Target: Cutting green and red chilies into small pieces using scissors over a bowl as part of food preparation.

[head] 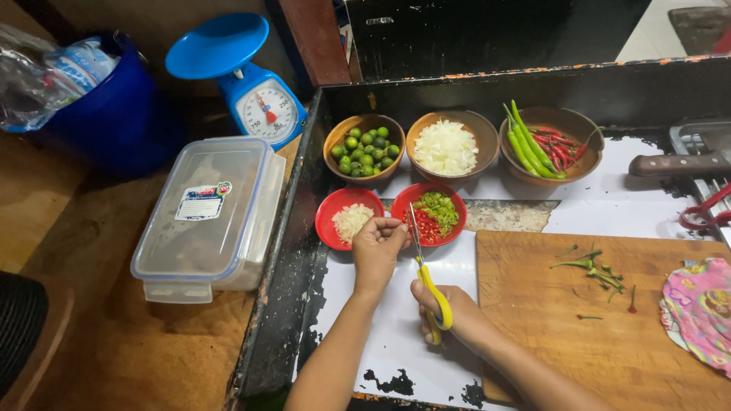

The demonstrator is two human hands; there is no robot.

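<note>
My right hand [455,313] grips yellow-handled scissors [426,275], blades pointing up over a red plate [451,193] of chopped green and red chilli. My left hand [378,245] is closed beside the blades at that plate's near edge; whether its fingertips pinch a chilli I cannot tell. Left of it sits a second red plate [332,205] with a pale minced heap.
Three wooden bowls hold small limes [364,148], chopped onion [446,146] and whole chillies [545,146]. A cutting board [601,335] carries chilli stems. A knife [678,163] and patterned cloth [702,307] lie right. A lidded plastic box [210,216], blue scale [245,81] and blue bucket [114,114] stand left.
</note>
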